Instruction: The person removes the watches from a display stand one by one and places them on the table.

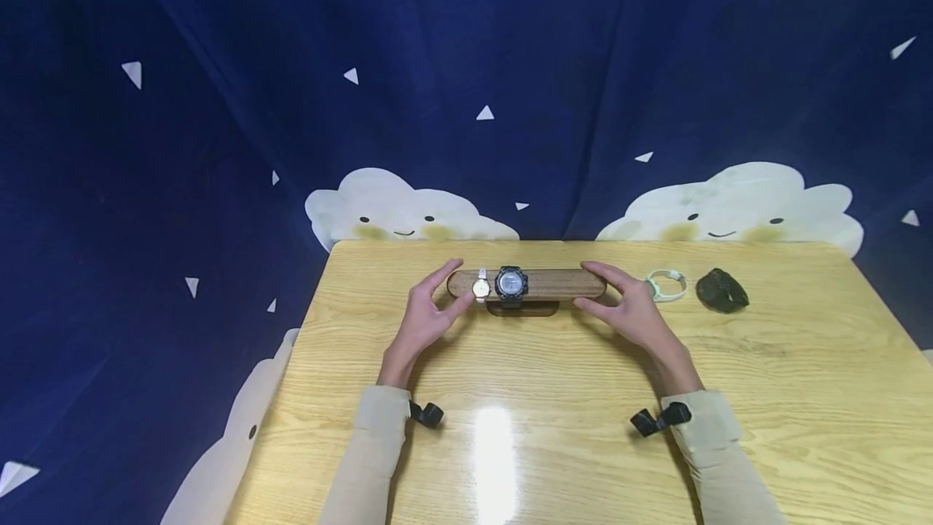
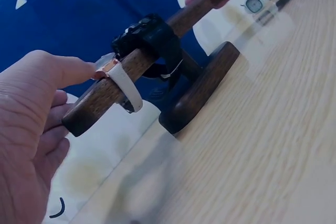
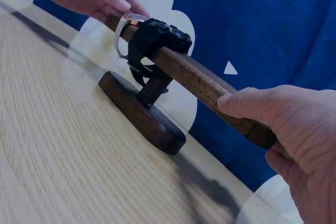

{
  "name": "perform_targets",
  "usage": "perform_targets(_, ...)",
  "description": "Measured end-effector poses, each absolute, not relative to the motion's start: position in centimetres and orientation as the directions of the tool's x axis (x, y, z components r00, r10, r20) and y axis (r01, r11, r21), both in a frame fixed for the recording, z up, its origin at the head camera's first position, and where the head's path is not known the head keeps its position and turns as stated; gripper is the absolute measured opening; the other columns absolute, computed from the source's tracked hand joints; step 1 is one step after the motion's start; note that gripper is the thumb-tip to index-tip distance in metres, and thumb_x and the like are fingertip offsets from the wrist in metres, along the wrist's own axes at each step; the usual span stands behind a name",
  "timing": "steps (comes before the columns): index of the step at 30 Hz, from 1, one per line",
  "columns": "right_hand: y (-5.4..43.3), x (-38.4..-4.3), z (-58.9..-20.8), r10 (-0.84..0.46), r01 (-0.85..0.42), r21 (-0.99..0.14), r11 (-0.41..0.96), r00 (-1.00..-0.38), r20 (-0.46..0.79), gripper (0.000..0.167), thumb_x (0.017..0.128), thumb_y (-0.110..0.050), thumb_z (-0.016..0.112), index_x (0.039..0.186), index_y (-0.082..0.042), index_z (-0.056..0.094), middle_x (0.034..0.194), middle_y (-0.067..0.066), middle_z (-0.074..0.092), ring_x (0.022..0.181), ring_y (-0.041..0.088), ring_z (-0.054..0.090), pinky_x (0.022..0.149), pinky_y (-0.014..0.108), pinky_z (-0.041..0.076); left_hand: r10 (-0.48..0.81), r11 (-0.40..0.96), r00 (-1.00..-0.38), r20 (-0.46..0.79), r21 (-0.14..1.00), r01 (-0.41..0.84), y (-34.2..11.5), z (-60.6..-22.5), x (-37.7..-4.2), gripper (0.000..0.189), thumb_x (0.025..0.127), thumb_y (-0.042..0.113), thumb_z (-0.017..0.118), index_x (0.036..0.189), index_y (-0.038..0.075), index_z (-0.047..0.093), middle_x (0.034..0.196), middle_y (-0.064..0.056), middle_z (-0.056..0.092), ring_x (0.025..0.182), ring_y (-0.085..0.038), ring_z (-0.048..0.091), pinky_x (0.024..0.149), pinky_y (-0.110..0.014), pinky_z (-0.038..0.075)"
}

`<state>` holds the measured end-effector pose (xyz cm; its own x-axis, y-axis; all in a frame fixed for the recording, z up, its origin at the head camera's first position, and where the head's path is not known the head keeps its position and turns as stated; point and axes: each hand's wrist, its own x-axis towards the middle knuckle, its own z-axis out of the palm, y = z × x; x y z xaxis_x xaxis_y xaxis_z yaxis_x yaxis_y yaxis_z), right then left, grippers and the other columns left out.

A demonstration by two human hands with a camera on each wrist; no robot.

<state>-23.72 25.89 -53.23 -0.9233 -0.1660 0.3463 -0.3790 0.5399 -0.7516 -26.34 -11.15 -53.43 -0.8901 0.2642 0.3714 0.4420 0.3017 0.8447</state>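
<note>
As the head view shows, the left hand grips the 9 o'clock end of a wooden watch stand at 12 o'clock, and the right hand grips its 3 o'clock end. Beyond, toward 3 o'clock, a pale watch and a dark object lie on the worktop. In the left wrist view, the thumb touches a white-strapped watch, with a black watch beside it round the bar. In the right wrist view, the other thumb presses bare wood. Positioning the stand seems the step in hand; the next move likely calls for a level, even hold.
</note>
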Motion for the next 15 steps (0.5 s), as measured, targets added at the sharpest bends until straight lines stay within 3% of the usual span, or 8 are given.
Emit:
perform_targets(7, 25.8, -23.6, -53.2, -0.164, -0.376, -0.752, 0.542, -0.925, 0.344, 0.064, 0.084, -0.014, 0.089, 0.143, -0.006, 0.063, 0.146, 0.018, 0.061, 0.137, 0.040, 0.055, 0.111, 0.058, 0.045, 0.101, 0.315, -0.782, 0.615, 0.726, 0.611, -10.5, -53.5, -26.7, 0.051, 0.089, 0.008, 0.080, 0.137, -0.001, 0.065, 0.135, -0.017, 0.068, 0.128, -0.034, 0.063, 0.110, -0.050, 0.050)
perform_targets(15, 25.8, -23.6, -52.9, -0.173, -0.378, -0.753, 0.539, -0.924, 0.340, 0.064, 0.085, -0.014, 0.089, 0.143, -0.004, 0.062, 0.146, 0.020, 0.061, 0.137, 0.042, 0.054, 0.111, 0.060, 0.045, 0.053, 0.281, -0.734, 0.677, 0.695, 0.662, -10.0, -53.4, -26.5, 0.051, 0.080, -0.004, 0.084, 0.129, -0.004, 0.069, 0.116, -0.026, 0.071, 0.106, -0.043, 0.066, 0.087, -0.062, 0.054)
